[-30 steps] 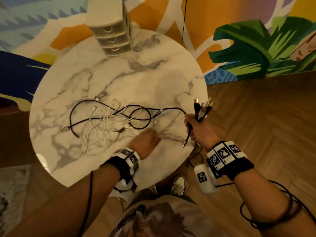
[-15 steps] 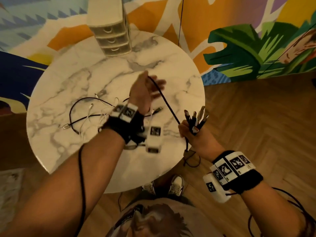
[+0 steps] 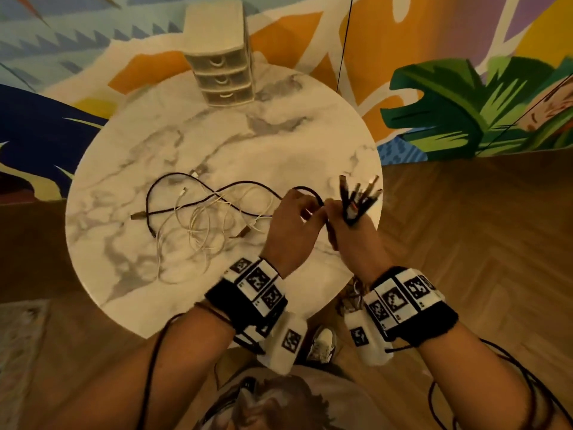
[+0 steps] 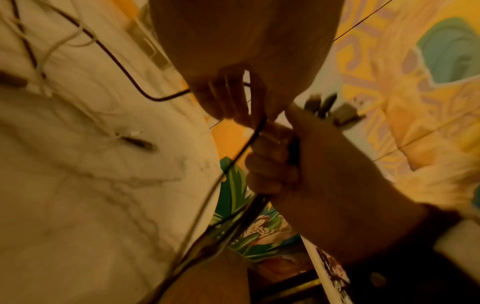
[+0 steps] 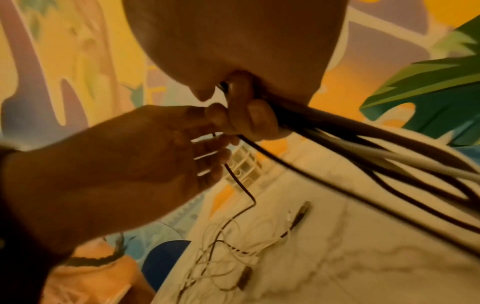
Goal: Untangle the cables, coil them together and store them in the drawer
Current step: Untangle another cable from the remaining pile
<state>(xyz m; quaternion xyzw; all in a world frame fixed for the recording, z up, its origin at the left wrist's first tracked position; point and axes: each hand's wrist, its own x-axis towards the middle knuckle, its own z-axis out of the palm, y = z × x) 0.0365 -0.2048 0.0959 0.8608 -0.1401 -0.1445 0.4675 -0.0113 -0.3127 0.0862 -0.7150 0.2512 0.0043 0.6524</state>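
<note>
A tangle of black and white cables (image 3: 201,218) lies on the round marble table (image 3: 248,144). My right hand (image 3: 338,221) grips a bundle of cable ends (image 3: 359,197) at the table's right edge, plugs pointing up; the rest of the bundle (image 5: 363,148) trails below the fist. My left hand (image 3: 305,209) pinches a black cable (image 3: 310,192) right beside the right hand's fingers (image 5: 246,115). That black cable (image 4: 233,160) runs from the tangle through the left fingers (image 4: 226,98) to the right fist. The small three-drawer unit (image 3: 221,72) stands at the table's far edge, its drawers closed.
A painted mural wall (image 3: 465,103) rises behind the table. Wooden floor (image 3: 480,243) lies to the right, and my shoe (image 3: 322,342) shows below the table's near edge. A thin black line (image 3: 344,41) hangs in front of the wall.
My left hand picked a black cable off the table, lifted it over the middle, then brought it down to the right hand. The right hand kept its hold on the bundle.
</note>
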